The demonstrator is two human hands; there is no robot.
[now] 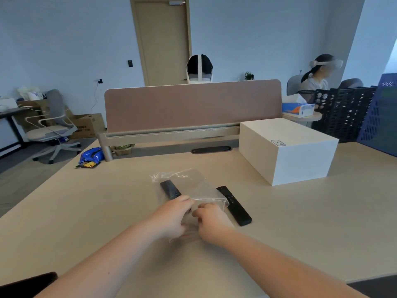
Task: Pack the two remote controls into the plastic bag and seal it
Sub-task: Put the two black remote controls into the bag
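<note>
A clear plastic bag (189,186) lies on the beige table (86,211) in front of me. One black remote control (170,189) lies at the bag's left side, its near end hidden behind my left hand; whether it is under or inside the bag I cannot tell. The second black remote control (234,205) lies on the table just right of the bag. My left hand (169,218) and my right hand (211,222) both pinch the bag's near edge, close together.
A white box (287,151) stands at the right rear of the table. A brown desk divider (193,106) runs across the back. A blue snack packet (90,157) lies at the far left edge. Two people sit beyond the divider.
</note>
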